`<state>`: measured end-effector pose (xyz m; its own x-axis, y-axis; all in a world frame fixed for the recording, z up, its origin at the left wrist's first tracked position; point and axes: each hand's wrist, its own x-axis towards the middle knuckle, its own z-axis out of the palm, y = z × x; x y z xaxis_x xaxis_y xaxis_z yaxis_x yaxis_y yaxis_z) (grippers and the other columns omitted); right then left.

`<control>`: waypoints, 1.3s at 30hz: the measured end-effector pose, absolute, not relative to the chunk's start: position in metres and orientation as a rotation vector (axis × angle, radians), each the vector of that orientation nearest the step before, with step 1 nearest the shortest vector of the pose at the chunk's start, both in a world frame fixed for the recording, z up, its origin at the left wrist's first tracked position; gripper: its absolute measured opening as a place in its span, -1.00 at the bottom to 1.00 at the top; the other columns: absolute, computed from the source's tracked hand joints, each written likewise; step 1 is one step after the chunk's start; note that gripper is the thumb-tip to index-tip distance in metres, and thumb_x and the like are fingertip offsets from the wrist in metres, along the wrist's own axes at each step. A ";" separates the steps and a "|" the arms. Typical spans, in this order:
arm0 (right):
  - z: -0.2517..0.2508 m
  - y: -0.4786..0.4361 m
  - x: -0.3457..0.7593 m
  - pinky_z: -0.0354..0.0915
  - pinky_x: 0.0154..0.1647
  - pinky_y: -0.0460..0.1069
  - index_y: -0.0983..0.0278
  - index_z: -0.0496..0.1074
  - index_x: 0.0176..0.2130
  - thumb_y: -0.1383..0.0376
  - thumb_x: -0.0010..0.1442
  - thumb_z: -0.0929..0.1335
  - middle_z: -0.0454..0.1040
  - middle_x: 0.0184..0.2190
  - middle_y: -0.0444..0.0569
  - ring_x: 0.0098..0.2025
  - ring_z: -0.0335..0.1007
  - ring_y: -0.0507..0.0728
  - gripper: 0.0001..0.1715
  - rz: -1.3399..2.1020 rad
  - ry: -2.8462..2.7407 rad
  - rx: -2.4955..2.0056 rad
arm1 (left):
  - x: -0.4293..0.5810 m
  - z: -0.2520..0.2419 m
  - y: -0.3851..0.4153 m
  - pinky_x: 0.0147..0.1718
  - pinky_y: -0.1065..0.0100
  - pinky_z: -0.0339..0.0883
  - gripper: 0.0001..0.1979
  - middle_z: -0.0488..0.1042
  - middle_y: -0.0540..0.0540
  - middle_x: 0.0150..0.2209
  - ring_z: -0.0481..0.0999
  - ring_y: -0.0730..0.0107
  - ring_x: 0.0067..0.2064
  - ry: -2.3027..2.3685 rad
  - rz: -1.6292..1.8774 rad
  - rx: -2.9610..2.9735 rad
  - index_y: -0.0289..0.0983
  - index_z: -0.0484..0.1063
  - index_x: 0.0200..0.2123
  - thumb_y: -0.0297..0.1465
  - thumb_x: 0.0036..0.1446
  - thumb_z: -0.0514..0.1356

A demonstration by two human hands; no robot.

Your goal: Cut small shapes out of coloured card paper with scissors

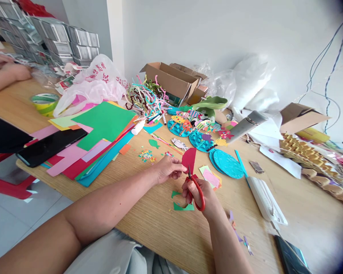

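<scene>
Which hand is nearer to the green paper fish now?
Left. The left hand, holding the red paper, is below and right of the green paper fish in view; the right hand, holding the scissors, is farther down and right.

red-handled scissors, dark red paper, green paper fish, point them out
Red-handled scissors (200, 191): head view, on the handle loop.
Dark red paper (190, 157): head view, above the blades.
Green paper fish (153, 143): head view, on its body.

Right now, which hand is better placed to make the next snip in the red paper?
The right hand, I'd judge: it holds the red-handled scissors, blades at the lower part of the red paper. The left hand holds the paper near its left edge, so it seems better for steadying.
</scene>
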<state>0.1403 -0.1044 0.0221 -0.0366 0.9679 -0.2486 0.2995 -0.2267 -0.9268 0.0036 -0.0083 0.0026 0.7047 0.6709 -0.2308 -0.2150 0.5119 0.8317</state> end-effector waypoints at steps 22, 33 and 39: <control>0.020 -0.105 0.141 0.12 -0.74 -0.12 0.30 0.32 -0.53 -0.16 -0.02 0.33 0.38 -0.70 -0.11 -0.73 0.24 0.00 -0.43 1.294 -1.348 -1.592 | 0.004 0.003 -0.008 -0.64 0.48 -0.07 -0.81 0.28 0.04 -0.68 0.19 0.62 -0.64 0.604 0.573 0.869 -0.36 0.42 -0.55 -0.35 -0.23 0.30; 0.025 -0.104 0.139 0.17 -0.70 -0.10 0.30 0.34 -0.52 -0.21 -0.05 0.32 0.41 -0.66 -0.07 -0.68 0.30 0.03 -0.38 1.298 -1.359 -1.595 | 0.004 0.001 -0.009 -0.64 0.47 -0.05 -0.81 0.28 0.04 -0.68 0.19 0.62 -0.64 0.619 0.582 0.896 -0.35 0.40 -0.56 -0.35 -0.23 0.30; 0.022 -0.104 0.140 0.16 -0.69 -0.10 0.32 0.35 -0.52 -0.19 -0.01 0.31 0.41 -0.64 -0.05 -0.67 0.31 0.03 -0.39 1.311 -1.377 -1.580 | 0.005 0.002 -0.009 -0.64 0.47 -0.05 -0.83 0.28 0.05 -0.69 0.19 0.63 -0.65 0.614 0.580 0.903 -0.35 0.39 -0.58 -0.37 -0.23 0.29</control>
